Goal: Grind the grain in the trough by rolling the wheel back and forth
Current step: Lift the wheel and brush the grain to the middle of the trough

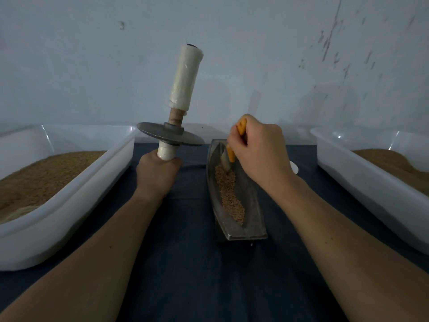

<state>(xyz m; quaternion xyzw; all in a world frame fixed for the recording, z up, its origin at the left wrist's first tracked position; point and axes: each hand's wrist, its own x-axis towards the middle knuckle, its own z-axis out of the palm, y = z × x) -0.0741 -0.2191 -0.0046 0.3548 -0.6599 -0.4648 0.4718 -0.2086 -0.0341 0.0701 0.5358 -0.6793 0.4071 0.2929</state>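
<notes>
Here the left hand (pixel 157 175) is curled round the lower white grip of the wheel (pixel 160 135), which is held in the air at centre frame, left of the trough (pixel 250 205). The wheel's axle stands nearly upright, its top leaning slightly right, and the disc lies almost flat. The right hand (pixel 260 149) grips an orange-handled brush (pixel 229 154), bristles down in the trough's far end. The trough's long axis runs from lower centre up toward the wall, with grain (pixel 229 194) in a strip along its bottom. A left tub (pixel 58 228) and a right tub (pixel 359 182) flank it.
</notes>
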